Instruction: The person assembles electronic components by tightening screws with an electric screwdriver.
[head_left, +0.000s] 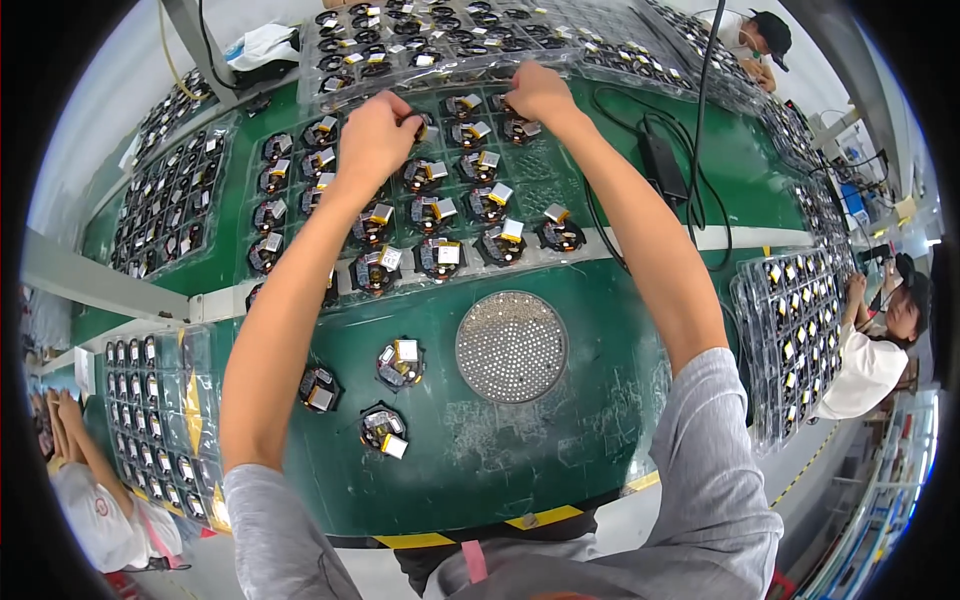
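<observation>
Both my arms reach forward over a clear plastic tray [540, 165] filled with round black electronic modules, each carrying a small silver battery pack with a yellow edge. My left hand [372, 143] is closed, its thumb and fingertips pinching at a round electronic module [427, 130] in the far rows. Farther right, my right hand [541, 95] is closed at the tray's far side, next to another module [500, 103]; its fingers hide what they grip. Nearer me, three loose modules [401, 362] lie on the green mat, left of a round perforated metal disc [511, 346].
More module trays [440, 35] are stacked at the back, with others at left [160, 420] and right [790, 340]. A black power adapter [661, 165] and cables lie right of the tray. Co-workers sit at both sides and far right. Yellow-black tape marks the near edge [545, 517].
</observation>
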